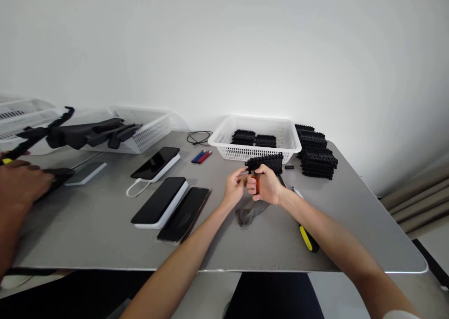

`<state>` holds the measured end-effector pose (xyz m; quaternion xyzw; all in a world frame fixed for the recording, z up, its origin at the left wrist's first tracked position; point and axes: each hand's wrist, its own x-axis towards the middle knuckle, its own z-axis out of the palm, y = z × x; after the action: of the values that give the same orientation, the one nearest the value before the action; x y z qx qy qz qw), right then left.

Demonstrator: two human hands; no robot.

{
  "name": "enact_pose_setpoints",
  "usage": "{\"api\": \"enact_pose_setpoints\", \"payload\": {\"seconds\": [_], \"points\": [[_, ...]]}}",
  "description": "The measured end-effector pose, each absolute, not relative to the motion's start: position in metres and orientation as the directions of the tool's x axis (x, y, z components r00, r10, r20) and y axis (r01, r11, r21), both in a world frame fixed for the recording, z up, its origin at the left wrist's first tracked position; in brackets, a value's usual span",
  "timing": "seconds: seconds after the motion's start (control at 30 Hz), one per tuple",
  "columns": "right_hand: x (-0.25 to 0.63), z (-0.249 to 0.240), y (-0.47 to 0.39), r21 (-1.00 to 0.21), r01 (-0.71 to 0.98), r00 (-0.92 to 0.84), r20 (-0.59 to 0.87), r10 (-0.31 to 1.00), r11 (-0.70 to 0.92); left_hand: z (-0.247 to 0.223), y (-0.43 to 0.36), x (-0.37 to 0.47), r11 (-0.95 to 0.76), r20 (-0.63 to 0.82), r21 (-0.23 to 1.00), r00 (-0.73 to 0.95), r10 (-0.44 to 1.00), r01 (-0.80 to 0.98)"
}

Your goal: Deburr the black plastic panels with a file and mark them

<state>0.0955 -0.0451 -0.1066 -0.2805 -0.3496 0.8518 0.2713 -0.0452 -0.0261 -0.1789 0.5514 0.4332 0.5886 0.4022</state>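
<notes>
My right hand (268, 184) is closed round an orange lighter (257, 184), its thumb on top. Close beside it, my left hand (234, 186) has its fingers pinched at the left end of a black plastic strip piece with toothed edges (266, 162). That piece is held up just in front of the white basket (254, 155), and the hands cover its lower part. Whether a flame burns cannot be made out. Under the hands lies a small dark, see-through bag (248, 215). A yellow-and-black handled tool (306, 238) lies beneath my right forearm.
Stacked black toothed pieces (317, 157) stand right of the basket. Blue (198, 156) and red lighters (204, 157) lie left of it. Several phones (159, 199) sit at the left. Another person's hand (24, 181) works at far left, near a basket (150, 132) of black parts.
</notes>
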Motion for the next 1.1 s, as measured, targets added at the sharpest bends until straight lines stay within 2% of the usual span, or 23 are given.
{"api": "enact_pose_setpoints", "payload": {"seconds": [0.47, 0.73, 1.1], "points": [[0.099, -0.105, -0.04, -0.687, -0.225, -0.683, -0.394, 0.615, -0.691, -0.173, -0.03, -0.043, -0.31, 0.309, 0.95, -0.037, 0.95, -0.025], [0.11, -0.098, -0.033, -0.667, -0.26, -0.633, -0.428, 0.645, -0.698, -0.177, -0.027, -0.046, -0.254, 0.252, 0.947, -0.035, 0.967, -0.199], [0.135, -0.085, -0.02, -0.651, -0.351, -0.565, -0.425, 0.707, -0.672, -0.173, -0.025, -0.052, -0.275, 0.254, 0.927, -0.111, 0.961, -0.254]]}}
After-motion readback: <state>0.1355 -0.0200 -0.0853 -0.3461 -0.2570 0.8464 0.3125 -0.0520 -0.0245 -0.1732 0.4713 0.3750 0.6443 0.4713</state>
